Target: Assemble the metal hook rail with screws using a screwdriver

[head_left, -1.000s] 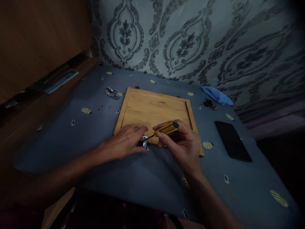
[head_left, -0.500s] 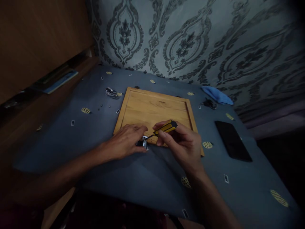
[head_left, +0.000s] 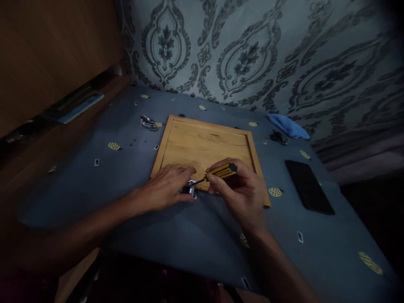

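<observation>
A framed wooden panel (head_left: pixel 205 143) lies flat on the table. At its near edge sits a shiny metal hinge (head_left: pixel 191 190), partly covered by my left hand (head_left: pixel 168 185), whose thumb and fingers close around it. My right hand (head_left: pixel 243 189) grips the yellow and black handle of a screwdriver (head_left: pixel 222 170). The screwdriver slants down to the left, and its tip meets the hinge; the screw under the tip is too small to make out.
Another metal hinge (head_left: pixel 149 122) lies left of the panel, with several small screws (head_left: pixel 134 139) near it. To the right are a black phone-like slab (head_left: pixel 308 187), a blue cloth (head_left: pixel 288 125) and a small dark object (head_left: pixel 278 137). A wooden cabinet (head_left: pixel 59 50) borders the left side.
My right hand and the screwdriver handle have shifted slightly, the handle moving a little to the right and down. My left hand stays at the hinge.
</observation>
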A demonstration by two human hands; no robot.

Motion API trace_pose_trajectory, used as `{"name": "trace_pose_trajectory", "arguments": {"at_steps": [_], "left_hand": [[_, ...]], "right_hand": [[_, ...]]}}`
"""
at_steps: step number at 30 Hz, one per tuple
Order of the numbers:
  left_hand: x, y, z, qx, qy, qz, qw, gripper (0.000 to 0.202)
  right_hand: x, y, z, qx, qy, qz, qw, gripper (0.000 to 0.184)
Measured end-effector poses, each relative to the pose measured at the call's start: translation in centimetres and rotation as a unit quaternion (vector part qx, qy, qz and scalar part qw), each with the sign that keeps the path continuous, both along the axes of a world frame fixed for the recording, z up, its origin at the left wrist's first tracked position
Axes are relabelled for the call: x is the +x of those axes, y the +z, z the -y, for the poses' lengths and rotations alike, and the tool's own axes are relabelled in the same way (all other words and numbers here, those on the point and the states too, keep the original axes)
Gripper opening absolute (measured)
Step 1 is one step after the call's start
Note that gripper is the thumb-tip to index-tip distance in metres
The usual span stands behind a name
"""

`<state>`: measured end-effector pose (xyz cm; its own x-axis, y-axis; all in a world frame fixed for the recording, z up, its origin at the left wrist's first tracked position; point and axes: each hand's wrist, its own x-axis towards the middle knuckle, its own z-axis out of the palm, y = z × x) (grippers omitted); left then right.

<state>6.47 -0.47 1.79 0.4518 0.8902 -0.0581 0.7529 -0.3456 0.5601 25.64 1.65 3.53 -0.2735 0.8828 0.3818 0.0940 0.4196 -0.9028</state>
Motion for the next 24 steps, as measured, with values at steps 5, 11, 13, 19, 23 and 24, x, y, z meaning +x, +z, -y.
{"name": "trace_pose_trajectory", "arguments": {"at_steps": [5,11,13,19,23,24], "left_hand": [[0.0,0.1,0.0,0.000,0.006,0.004,1.000,0.048],[0.0,0.0,0.0,0.007,0.003,0.019,1.000,0.050],[0.0,0.0,0.0,0.007,-0.001,0.026,1.000,0.052],[-0.1,-0.2,0.0,-0.001,0.001,0.012,1.000,0.053],[-0.1,-0.4,0.0,0.010,0.003,-0.001,1.000,0.051],[0.0,-0.3,0.0,0.012,0.003,-0.003,1.000,0.051]], "right_hand": [[0.5,0.3,-0.2,0.004,0.001,0.028,1.000,0.008],[1.0,0.6,-0.3,0.037,0.044,0.067,0.996,0.021],[1.0,0.5,-0.3,0.046,0.048,0.066,0.996,0.018],[0.7,0.0,-0.3,0.090,0.020,0.066,0.994,0.010],[0.5,-0.5,-0.2,0.145,-0.033,0.073,0.986,0.021],[0.4,-0.6,-0.2,0.153,-0.039,0.075,0.985,0.023]]}}
